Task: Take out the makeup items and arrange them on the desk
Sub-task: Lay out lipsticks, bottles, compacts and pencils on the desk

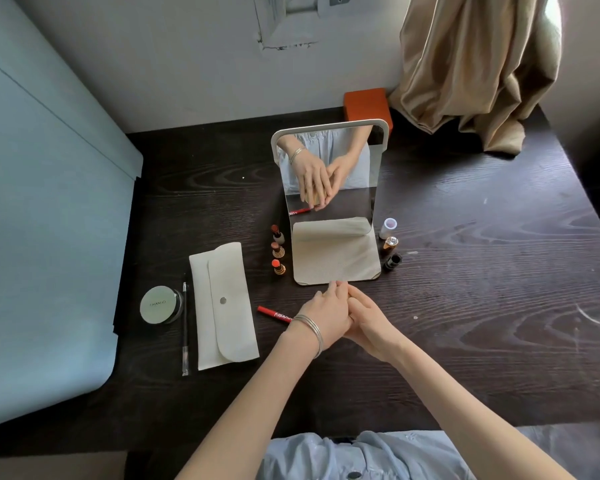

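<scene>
Desk (499, 306): dark wood grain, pale blue panel (49, 202) overlapping its left edge.
Compact (158, 304): one, round, green lid, nearest the left edge.
Pencil (185, 327): one, thin, dark, lying just beside the compact.
Pouch (222, 306): one, cream, flap snapped down, flat beside the pencil.
Red pen (274, 313): one, lying right of the pouch, its near end hidden under the left wrist.
Lipsticks (277, 249): three, uncapped, upright in a column along the mirror's left side.
Mirror (329, 188): one, standing mid-desk on a beige base.
Left hand (326, 317): fingers curled over a small object; its reflection shows something gold.
Right hand (369, 320): pressed against the left, fingers curled round the same object.
Caps (390, 244): three, in a column right of the mirror.
Orange box (366, 103): one, behind the mirror.
Curtain (471, 71): tan, pooling at the far right corner.
Open room: broad bare wood right of the caps.
</scene>
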`<state>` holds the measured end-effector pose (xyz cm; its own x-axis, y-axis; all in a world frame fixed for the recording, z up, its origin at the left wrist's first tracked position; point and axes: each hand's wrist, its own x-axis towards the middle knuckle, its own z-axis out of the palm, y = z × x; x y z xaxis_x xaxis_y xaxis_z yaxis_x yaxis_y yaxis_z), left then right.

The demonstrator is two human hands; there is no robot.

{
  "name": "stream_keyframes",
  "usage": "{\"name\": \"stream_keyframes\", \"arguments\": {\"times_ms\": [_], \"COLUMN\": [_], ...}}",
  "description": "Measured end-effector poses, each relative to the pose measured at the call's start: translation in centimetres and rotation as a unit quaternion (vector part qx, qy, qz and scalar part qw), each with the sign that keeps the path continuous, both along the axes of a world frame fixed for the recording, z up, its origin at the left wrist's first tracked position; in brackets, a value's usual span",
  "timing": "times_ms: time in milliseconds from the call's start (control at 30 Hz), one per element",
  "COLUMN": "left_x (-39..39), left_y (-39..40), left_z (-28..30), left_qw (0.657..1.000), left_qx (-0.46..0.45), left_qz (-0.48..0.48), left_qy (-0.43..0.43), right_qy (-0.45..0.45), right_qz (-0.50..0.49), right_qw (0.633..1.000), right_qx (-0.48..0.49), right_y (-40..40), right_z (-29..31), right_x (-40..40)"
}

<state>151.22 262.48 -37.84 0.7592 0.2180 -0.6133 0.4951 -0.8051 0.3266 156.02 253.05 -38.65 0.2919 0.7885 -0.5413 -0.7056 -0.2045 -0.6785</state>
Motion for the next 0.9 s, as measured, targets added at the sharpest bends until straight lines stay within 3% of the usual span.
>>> {"name": "stream_keyframes", "arguments": {"times_ms": [200, 600, 767, 833, 900], "left_x": [-0.1, -1.0, -0.7, -0.1, 0.1], "left_y": [0.0, -1.0, -0.1, 0.2, 0.2], "left_z": [0.0, 0.4, 0.6, 1.7, 2.4], "left_qw": [0.992, 0.976, 0.947, 0.933, 0.922], "left_qx": [0.107, 0.188, 0.214, 0.225, 0.241], "left_qz": [-0.06, -0.104, -0.085, -0.104, -0.102], "left_qy": [-0.023, -0.045, -0.226, -0.261, -0.283], "right_qy": [0.027, 0.068, 0.056, 0.079, 0.077], "right_qz": [-0.027, -0.105, -0.16, -0.196, -0.173], "right_qw": [0.999, 0.992, 0.985, 0.976, 0.98], "right_qx": [0.026, 0.032, 0.022, 0.046, 0.057], "right_y": [0.4, 0.5, 0.5, 0.2, 0.1], "right_z": [0.4, 0.2, -0.5, -0.8, -0.4], "right_x": [0.3, -0.3, -0.9, -1.0, -0.4]}}
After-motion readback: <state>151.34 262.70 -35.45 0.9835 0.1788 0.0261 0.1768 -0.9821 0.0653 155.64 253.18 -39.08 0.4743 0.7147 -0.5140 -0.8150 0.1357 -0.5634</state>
